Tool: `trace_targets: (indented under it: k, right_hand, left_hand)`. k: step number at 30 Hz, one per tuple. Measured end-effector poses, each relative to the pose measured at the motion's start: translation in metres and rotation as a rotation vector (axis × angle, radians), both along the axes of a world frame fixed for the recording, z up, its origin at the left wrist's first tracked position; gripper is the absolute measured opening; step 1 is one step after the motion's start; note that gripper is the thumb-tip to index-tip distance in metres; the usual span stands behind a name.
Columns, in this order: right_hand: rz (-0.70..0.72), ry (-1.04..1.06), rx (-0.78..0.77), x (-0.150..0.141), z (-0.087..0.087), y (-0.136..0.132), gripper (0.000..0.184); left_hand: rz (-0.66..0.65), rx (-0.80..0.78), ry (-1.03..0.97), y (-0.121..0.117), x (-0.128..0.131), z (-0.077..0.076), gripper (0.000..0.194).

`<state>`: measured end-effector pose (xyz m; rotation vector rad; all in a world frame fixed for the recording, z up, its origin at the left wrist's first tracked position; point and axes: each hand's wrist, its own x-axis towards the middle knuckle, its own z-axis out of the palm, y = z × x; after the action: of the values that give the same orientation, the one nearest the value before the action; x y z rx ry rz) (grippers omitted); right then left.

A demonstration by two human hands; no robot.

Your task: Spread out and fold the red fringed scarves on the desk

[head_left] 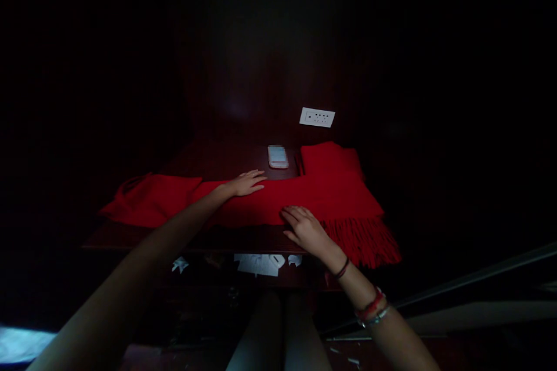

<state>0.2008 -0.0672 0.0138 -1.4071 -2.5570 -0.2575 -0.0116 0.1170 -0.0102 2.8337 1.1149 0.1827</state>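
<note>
A long red scarf point(339, 197) with a fringed end lies stretched across a dark wooden table point(209, 162). My left hand point(247, 183) rests flat on the scarf near the table's middle, fingers stretched out. My right hand point(304, 227) lies on the scarf's near edge, fingers spread and slightly curled, close to the fringe that hangs over the table's front right. A second folded red part point(331, 156) sits at the back right.
A phone point(277, 156) lies on the table behind the scarf. A white wall socket plate point(317, 117) is on the dark wall behind. White paper scraps point(257, 264) lie under the table. The room is very dark.
</note>
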Motion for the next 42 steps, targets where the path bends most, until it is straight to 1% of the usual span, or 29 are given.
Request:
trace_targets:
  k: [2,5,7,10,14,17,20,23,25,27,31,33,34,35,36,38,39,40,41,42]
  right_hand:
    - [0.051,-0.038,-0.024,-0.019,-0.001,0.003,0.037]
    - [0.052,-0.131,-0.051,-0.035,-0.003,0.015,0.032]
    - [0.054,-0.166,-0.054,-0.039,-0.003,0.023,0.031]
    - [0.054,-0.151,-0.024,-0.039,-0.004,0.029,0.031]
    - [0.102,-0.122,0.038,-0.038,-0.002,0.03,0.036]
    - [0.122,-0.156,0.077,-0.04,-0.001,0.033,0.033]
    - [0.135,-0.218,0.099,-0.045,-0.003,0.037,0.025]
    - [0.106,-0.216,0.058,-0.048,-0.001,0.041,0.023]
    - [0.059,-0.14,0.011,-0.045,0.006,0.043,0.023]
    - [0.02,-0.021,-0.038,-0.037,0.017,0.045,0.024]
    - [-0.008,0.171,-0.13,-0.019,0.045,0.058,0.021]
    - [-0.018,0.219,-0.148,-0.013,0.056,0.067,0.018]
    - [-0.025,0.235,-0.151,-0.011,0.059,0.072,0.017]
    - [-0.035,0.249,-0.154,-0.011,0.062,0.076,0.015]
    - [-0.047,0.264,-0.163,-0.01,0.064,0.081,0.014]
    - [-0.08,0.302,-0.203,-0.011,0.066,0.089,0.012]
    - [-0.102,0.328,-0.235,-0.011,0.068,0.093,0.012]
    - [-0.123,0.358,-0.269,-0.012,0.069,0.096,0.011]
    - [-0.138,0.387,-0.3,-0.012,0.07,0.099,0.012]
    - [-0.147,0.415,-0.324,-0.011,0.071,0.101,0.013]
  left_hand:
    - [0.062,-0.039,0.029,0.01,-0.008,0.005,0.05]
    - [0.101,-0.129,0.04,0.022,-0.016,0.012,0.049]
    - [0.113,-0.17,0.036,0.029,-0.018,0.016,0.042]
    - [0.109,-0.193,0.043,0.035,-0.019,0.019,0.03]
    - [0.138,-0.143,0.017,0.035,-0.02,0.017,0.02]
    - [0.186,-0.108,-0.016,0.032,-0.02,0.015,0.019]
    - [0.21,-0.143,-0.037,0.031,-0.02,0.015,0.015]
    - [0.213,-0.198,-0.061,0.033,-0.019,0.017,0.014]
    - [0.211,-0.218,-0.084,0.035,-0.018,0.019,0.015]
    - [0.204,-0.223,-0.111,0.039,-0.015,0.024,0.017]
    - [0.168,-0.205,-0.18,0.042,-0.004,0.04,0.023]
    - [0.144,-0.174,-0.222,0.029,0.003,0.051,0.028]
    - [0.128,-0.139,-0.255,0.018,0.007,0.055,0.031]
    - [0.114,-0.098,-0.282,0.002,0.011,0.058,0.033]
    - [0.089,-0.022,-0.332,-0.016,0.014,0.06,0.036]
    - [0.073,0.086,-0.316,-0.055,0.02,0.058,0.044]
    - [0.099,0.125,-0.257,-0.072,0.022,0.055,0.047]
    - [0.162,0.151,-0.201,-0.085,0.024,0.052,0.044]
    - [0.211,0.166,-0.166,-0.094,0.024,0.049,0.035]
    - [0.248,0.169,-0.146,-0.098,0.023,0.048,0.028]
